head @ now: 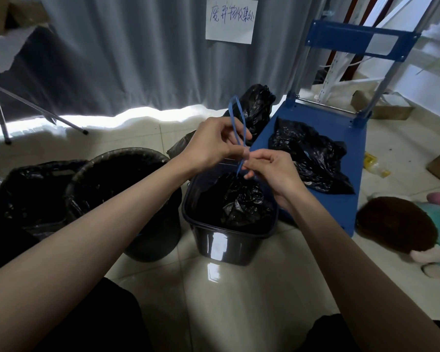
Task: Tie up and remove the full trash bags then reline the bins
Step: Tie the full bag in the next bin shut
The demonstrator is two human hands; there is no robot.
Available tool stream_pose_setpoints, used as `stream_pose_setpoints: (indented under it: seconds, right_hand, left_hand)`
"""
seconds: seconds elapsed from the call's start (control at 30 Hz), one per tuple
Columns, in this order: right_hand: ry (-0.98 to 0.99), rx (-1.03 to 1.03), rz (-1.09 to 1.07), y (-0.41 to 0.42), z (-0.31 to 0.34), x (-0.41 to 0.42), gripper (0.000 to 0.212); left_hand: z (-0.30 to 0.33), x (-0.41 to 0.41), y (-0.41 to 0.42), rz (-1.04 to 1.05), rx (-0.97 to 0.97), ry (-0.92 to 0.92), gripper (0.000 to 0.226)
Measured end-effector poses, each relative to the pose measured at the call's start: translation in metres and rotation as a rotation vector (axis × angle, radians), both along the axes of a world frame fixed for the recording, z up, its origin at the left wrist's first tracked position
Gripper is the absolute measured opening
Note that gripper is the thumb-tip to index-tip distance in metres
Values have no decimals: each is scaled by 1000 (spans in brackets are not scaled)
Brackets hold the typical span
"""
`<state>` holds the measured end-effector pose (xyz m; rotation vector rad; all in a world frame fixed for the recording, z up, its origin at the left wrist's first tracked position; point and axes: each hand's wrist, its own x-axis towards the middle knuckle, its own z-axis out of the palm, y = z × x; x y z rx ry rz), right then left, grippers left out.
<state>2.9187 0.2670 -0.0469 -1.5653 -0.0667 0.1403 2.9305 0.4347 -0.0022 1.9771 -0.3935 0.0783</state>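
Above the square bin [229,240], both hands [215,146] [272,171] pinch a blue tie [235,123], round bin [127,199] alongside.

A: Note the square bin [226,246]: you see smooth, glossy dark plastic, with floor reflections on its wall.

B: And the bag [239,199] inside it?

A: Thin black plastic film, crinkled, shiny on the creases. The tie [235,118] you hold looks like smooth blue plastic.

B: Floor [239,301]?

A: Glossy pale tile. Curtain [112,59]: matt grey cloth. Cart deck [335,123]: matt blue.
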Motion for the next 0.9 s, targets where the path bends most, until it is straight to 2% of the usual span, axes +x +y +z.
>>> stream_pose_setpoints:
  seconds: [0.13,0.23,0.37,0.43,0.53,0.67,0.9]
  right_hand:
    - [-41,-70,170,0,1,-3,10]
    - [-73,-66,213,-3,3,-5,8]
    - [-77,-29,138,-4,-1,-3,8]
    - [-56,-18,108,-6,-3,-1,7]
    - [-59,-41,93,-9,-5,0,12]
    - [-73,-11,43,-10,-8,1,8]
    - [5,0,-41,-20,-12,2,14]
  left_hand:
    - [2,-2,-1,40,57,-45,28]
    - [1,-3,-2,45,83,-54,24]
    - [-3,0,3,49,279,-49,10]
    - [-5,0,5,28,363,12,16]
    - [-6,-1,5,19,338,54,24]
    - [3,1,9,20,384,91,15]
    - [8,3,24,-69,411,248,9]
